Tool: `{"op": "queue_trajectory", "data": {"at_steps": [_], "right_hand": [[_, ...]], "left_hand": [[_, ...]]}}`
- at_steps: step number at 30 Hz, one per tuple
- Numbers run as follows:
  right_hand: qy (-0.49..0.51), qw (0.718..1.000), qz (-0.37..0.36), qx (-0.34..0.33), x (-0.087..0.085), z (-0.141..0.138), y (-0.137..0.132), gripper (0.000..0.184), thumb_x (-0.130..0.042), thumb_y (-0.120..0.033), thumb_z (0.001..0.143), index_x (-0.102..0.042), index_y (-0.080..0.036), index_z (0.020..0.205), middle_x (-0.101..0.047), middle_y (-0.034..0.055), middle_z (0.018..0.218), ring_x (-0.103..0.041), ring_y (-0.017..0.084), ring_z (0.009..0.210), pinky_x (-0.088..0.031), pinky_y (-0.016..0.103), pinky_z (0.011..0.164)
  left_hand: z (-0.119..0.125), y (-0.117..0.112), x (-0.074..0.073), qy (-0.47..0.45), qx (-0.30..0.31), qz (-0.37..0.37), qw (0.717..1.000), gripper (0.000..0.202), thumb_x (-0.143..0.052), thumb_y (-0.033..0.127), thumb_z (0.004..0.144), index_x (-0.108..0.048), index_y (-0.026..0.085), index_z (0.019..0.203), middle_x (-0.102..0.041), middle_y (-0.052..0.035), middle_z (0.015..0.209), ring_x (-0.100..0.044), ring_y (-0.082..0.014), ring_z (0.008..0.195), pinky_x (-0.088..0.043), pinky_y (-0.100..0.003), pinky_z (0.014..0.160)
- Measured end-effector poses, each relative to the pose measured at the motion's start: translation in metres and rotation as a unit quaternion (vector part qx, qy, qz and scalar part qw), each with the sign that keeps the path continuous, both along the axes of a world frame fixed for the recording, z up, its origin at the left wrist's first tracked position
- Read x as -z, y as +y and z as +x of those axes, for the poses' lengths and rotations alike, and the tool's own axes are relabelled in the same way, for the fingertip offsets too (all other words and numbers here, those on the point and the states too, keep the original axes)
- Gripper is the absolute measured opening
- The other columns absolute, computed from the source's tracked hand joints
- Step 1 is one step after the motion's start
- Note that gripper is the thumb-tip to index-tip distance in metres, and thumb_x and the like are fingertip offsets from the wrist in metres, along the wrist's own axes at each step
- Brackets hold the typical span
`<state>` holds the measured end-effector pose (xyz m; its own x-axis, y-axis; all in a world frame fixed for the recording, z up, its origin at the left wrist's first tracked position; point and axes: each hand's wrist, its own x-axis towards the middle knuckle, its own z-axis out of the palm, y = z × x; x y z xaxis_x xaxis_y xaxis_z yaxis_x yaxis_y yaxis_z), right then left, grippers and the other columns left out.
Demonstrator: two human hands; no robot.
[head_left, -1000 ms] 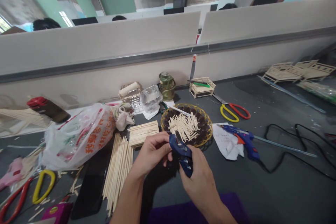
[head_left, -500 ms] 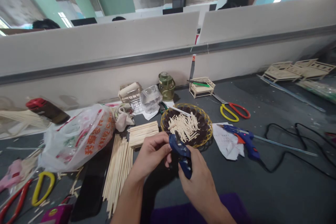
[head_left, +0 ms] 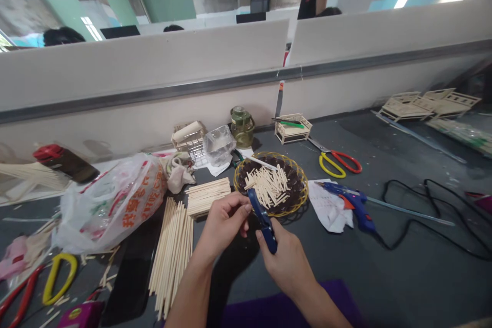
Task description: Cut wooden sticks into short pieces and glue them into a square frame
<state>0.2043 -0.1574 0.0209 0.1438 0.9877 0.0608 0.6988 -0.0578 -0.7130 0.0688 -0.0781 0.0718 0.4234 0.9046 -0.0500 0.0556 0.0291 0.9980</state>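
Note:
My right hand (head_left: 286, 256) is closed round the handles of a dark blue plier-like hand tool (head_left: 263, 218), held tilted over the table. Close to the tool's head, my left hand (head_left: 226, 220) has its thumb and fingers pinched together; whatever may be between them is too small to make out. Just beyond the tool, short cut wooden sticks (head_left: 269, 184) fill part of a dark woven basket (head_left: 302, 200) with a yellow rim. A stack of wooden sticks (head_left: 207, 196) lies beyond my left hand, and longer sticks (head_left: 172, 251) lie beside my left forearm.
Right of the basket lies a blue glue gun (head_left: 355, 205) on white paper, its black cable trailing right. Scissors (head_left: 334, 161), a small wooden frame (head_left: 292, 130) and a green jar (head_left: 242, 125) stand farther back. A plastic bag (head_left: 115, 205) sits left, by a white partition (head_left: 154, 66).
The tool has turned in my right hand, showing a narrower side and closer handles. My left hand stays pinched near its head. A person behind the partition has moved left.

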Motion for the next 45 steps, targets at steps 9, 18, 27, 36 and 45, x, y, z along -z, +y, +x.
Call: {"op": "queue_trajectory", "data": {"at_steps": [9,18,27,36,45], "right_hand": [[0.052,0.999,0.011,-0.007,0.004,0.002,0.006,0.021,-0.043,-0.026,0.086,-0.057,-0.017,0.099,-0.067,0.0060,0.076,-0.066,0.022,0.074,-0.044,0.027,0.065],[0.106,0.994,0.037,-0.012,0.005,0.001,0.007,0.017,-0.044,-0.024,0.085,-0.056,-0.017,0.095,-0.065,0.0035,0.073,-0.062,0.018,0.066,-0.044,0.025,0.064],[0.126,0.990,0.059,-0.017,0.006,0.002,0.008,0.017,-0.045,-0.023,0.084,-0.058,-0.017,0.093,-0.065,0.0033,0.072,-0.059,0.016,0.062,-0.044,0.024,0.062],[0.133,0.990,0.047,-0.017,0.015,0.002,0.014,0.017,-0.045,-0.026,0.085,-0.059,-0.017,0.090,-0.066,0.0038,0.074,-0.061,0.017,0.066,-0.045,0.025,0.064],[0.164,0.986,0.028,-0.003,0.000,0.004,-0.002,0.022,-0.049,-0.033,0.085,-0.055,-0.019,0.102,-0.065,0.0024,0.080,-0.061,0.016,0.070,-0.047,0.024,0.067]], "left_hand": [[0.004,0.004,0.005,0.021,-0.015,0.053,0.998,0.018,-0.062,0.031,0.078,-0.065,0.014,0.073,-0.047,0.0013,0.069,-0.047,-0.0060,0.044,-0.041,-0.018,0.035],[0.006,0.006,0.011,0.013,-0.016,0.052,0.998,0.018,-0.060,0.030,0.079,-0.066,0.014,0.078,-0.047,0.0020,0.069,-0.047,-0.0064,0.045,-0.042,-0.018,0.036],[0.006,0.007,0.011,0.005,-0.020,0.047,0.999,0.019,-0.063,0.032,0.077,-0.065,0.014,0.076,-0.048,0.0021,0.069,-0.046,-0.0058,0.044,-0.041,-0.017,0.035],[0.006,0.010,0.018,0.016,-0.030,0.012,0.999,0.025,-0.065,0.037,0.075,-0.065,0.013,0.077,-0.049,0.0033,0.057,-0.045,-0.0067,0.041,-0.039,-0.017,0.035],[-0.003,0.016,0.023,-0.040,-0.083,0.007,0.996,0.025,-0.069,0.037,0.073,-0.070,0.014,0.083,-0.054,0.0024,0.063,-0.042,-0.0045,0.041,-0.033,-0.016,0.035]]}}
